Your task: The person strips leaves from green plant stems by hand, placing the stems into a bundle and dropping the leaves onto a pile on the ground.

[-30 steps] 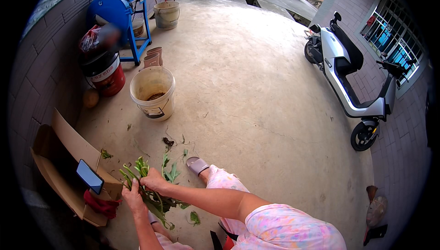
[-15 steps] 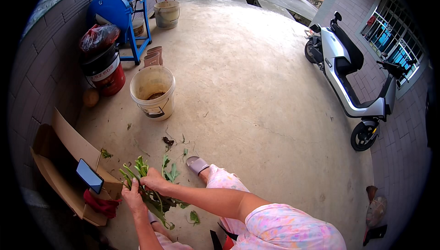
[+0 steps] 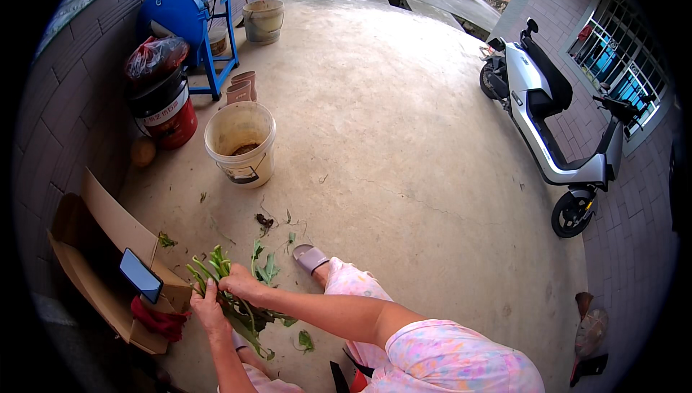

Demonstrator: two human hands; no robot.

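A bunch of leafy green stems is held in both my hands at the lower left. My left hand is closed round the stems from the near side, its thumb pointing up along them. Just to the right, my right hand is closed on the same bunch, its fingertips partly hidden among the stems. Cut stem ends stick up past my fingers, and dark green leaves hang below toward my feet. More loose leaves lie on the floor beyond my right hand.
An open cardboard box with a phone and a dark red cloth at its edge stands left. Ahead is a whitish bucket, with brown boots and a blue machine behind. A scooter stands right.
Both hands stay closed on the stems in nearly the same place, with only a very slight shift. Far off, a person's legs have moved a little.
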